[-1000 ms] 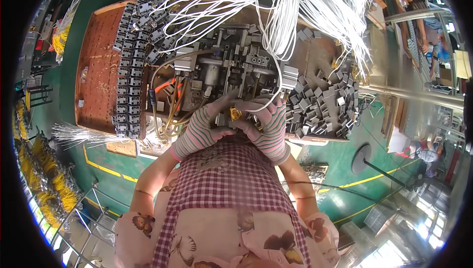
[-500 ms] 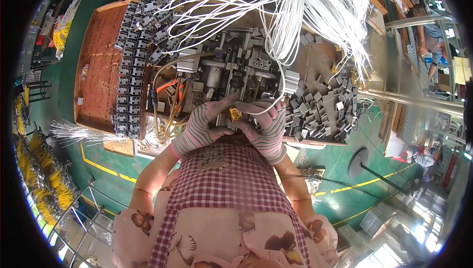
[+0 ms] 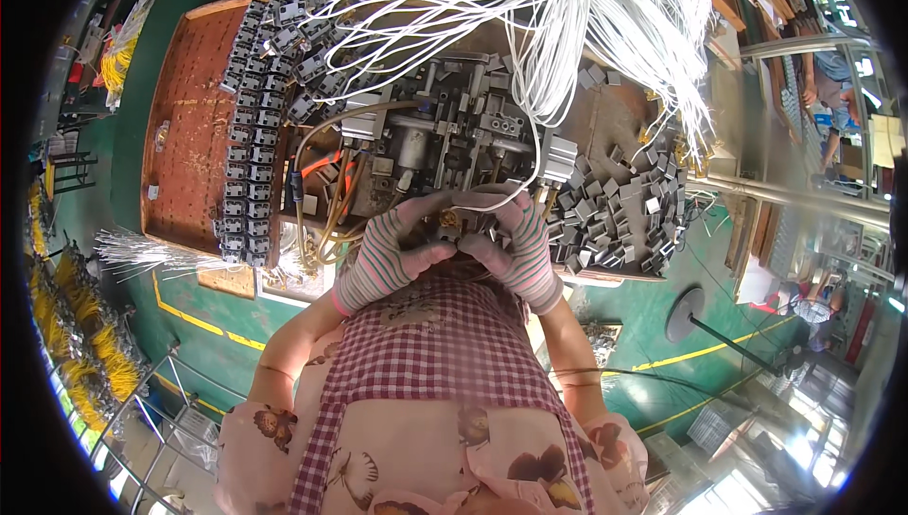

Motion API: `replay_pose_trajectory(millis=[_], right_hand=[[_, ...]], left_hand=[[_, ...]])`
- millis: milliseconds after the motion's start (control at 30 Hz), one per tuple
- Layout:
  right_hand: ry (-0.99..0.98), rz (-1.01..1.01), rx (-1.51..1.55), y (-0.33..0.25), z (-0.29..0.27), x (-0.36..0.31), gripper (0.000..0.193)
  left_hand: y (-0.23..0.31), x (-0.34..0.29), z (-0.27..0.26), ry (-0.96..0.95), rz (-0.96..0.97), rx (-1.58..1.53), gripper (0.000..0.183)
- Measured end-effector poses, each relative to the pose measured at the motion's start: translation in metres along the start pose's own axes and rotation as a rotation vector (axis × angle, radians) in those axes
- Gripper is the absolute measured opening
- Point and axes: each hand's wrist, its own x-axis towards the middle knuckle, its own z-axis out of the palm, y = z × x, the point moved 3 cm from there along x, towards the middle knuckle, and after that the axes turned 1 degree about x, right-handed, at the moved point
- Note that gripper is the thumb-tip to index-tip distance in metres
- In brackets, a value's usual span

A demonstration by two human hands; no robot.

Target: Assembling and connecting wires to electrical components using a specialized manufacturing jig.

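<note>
My left hand (image 3: 390,255), in a striped knit glove, closes thumb and fingertips around a small brass-coloured part (image 3: 448,220) in front of the apron. My right hand (image 3: 518,248), gloved alike, is closed opposite, its fingertips close to the same part. A white wire (image 3: 538,160) runs down from the bundle and across the right fingers, which grip it. My fingers partly hide the brass part and the wire's end. Just beyond both hands stands a metal fixture (image 3: 454,132) with rods, blocks and a cylinder.
White wires (image 3: 567,33) lie heaped over the bench's far side. Loose grey metal housings (image 3: 615,217) are piled at right. Rows of black-and-grey assembled blocks (image 3: 248,165) stand beside a reddish-brown wooden board (image 3: 189,137) at left. A brown hose (image 3: 301,156) curves near the fixture.
The brass part has turned, showing less of its bright face. My right hand has shifted slightly right, and the left wrist has moved a little right and down. The wire has shifted with them.
</note>
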Motion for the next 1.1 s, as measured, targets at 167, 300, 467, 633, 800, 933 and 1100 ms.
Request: replay_pose_trajectory(millis=[167, 300, 467, 633, 800, 933, 1100], right_hand=[[0.122, -0.067, -0.107, 0.004, 0.005, 0.003, 0.020], [0.267, -0.024, -0.134, 0.009, 0.008, 0.017, 0.020], [0.271, 0.020, -0.022, 0.011, 0.001, 0.027, 0.010], [0.247, -0.049, -0.026, 0.009, 0.005, 0.027, 0.004], [0.276, -0.028, -0.005, 0.018, 0.010, 0.025, 0.008], [0.167, 0.175, 0.279, 0.025, 0.018, 0.001, 0.041], [0.094, -0.049, -0.111, 0.021, 0.020, -0.006, 0.076]], left_hand=[[-0.008, 0.008, 0.004, 0.024, 0.174, 0.176, 0.059], [-0.003, 0.030, 0.007, 0.040, 0.332, 0.369, 0.057], [0.003, 0.049, -0.008, -0.033, 0.396, 0.328, 0.063], [-0.005, 0.046, -0.009, -0.040, 0.394, 0.187, 0.064], [-0.006, 0.047, -0.004, 0.059, 0.240, 0.058, 0.058], [-0.003, 0.048, -0.010, 0.014, 0.081, -0.107, 0.058], [0.002, 0.043, -0.007, -0.090, 0.019, 0.034, 0.054]])
